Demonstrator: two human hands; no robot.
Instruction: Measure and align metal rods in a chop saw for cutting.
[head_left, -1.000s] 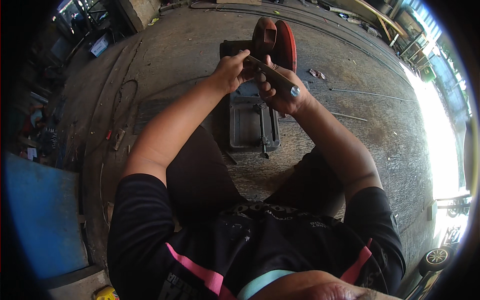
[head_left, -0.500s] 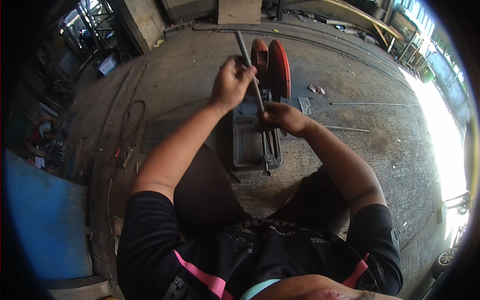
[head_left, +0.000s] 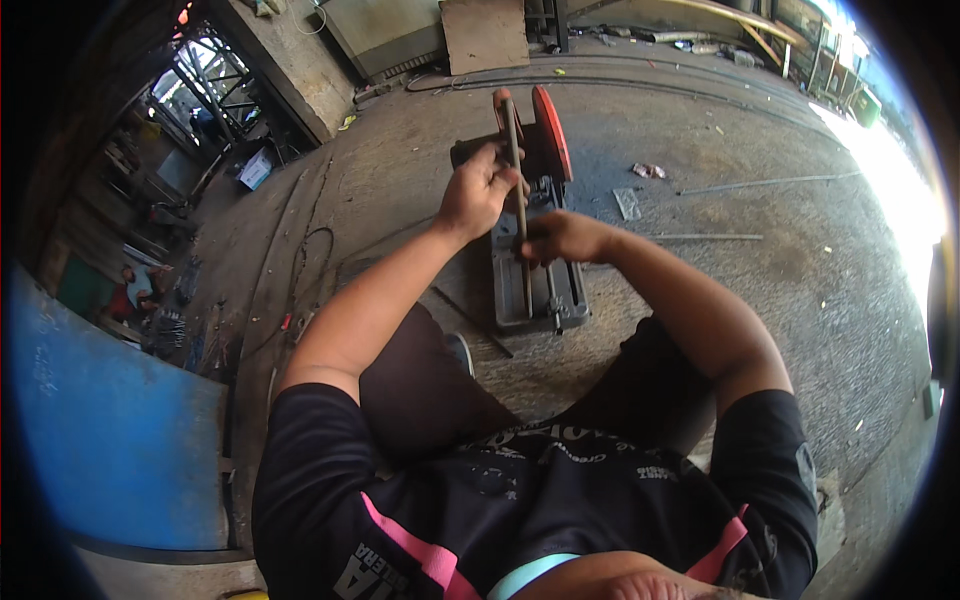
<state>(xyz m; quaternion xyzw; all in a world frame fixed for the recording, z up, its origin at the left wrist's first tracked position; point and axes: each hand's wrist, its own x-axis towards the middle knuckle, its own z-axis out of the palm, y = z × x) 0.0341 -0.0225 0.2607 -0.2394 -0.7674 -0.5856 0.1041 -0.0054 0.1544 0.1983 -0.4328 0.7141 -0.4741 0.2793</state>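
Observation:
My left hand (head_left: 478,196) is closed around the upper part of a long grey metal rod (head_left: 513,130). Lower down, my right hand (head_left: 566,238) has its fingers closed on the same rod. The rod points away from me, its near end over the base of a chop saw (head_left: 508,312). The saw stands on the floor in front of my knees, with a red blade guard (head_left: 552,132) at its far side. My hands partly hide the saw's middle. A clamp screw (head_left: 556,305) runs along the right of its base.
Thin metal rods (head_left: 710,237) lie on the concrete at right, near a clear plastic piece (head_left: 627,204) and a crumpled wrapper (head_left: 649,171). Another dark rod (head_left: 470,320) lies by my left foot. A blue panel (head_left: 120,420) stands at left. A cable (head_left: 320,250) curls on the floor.
The view has shifted, so the saw and floor sit differently in it. The rod now stands straighter, less tilted to the left. Both hands keep their hold on it.

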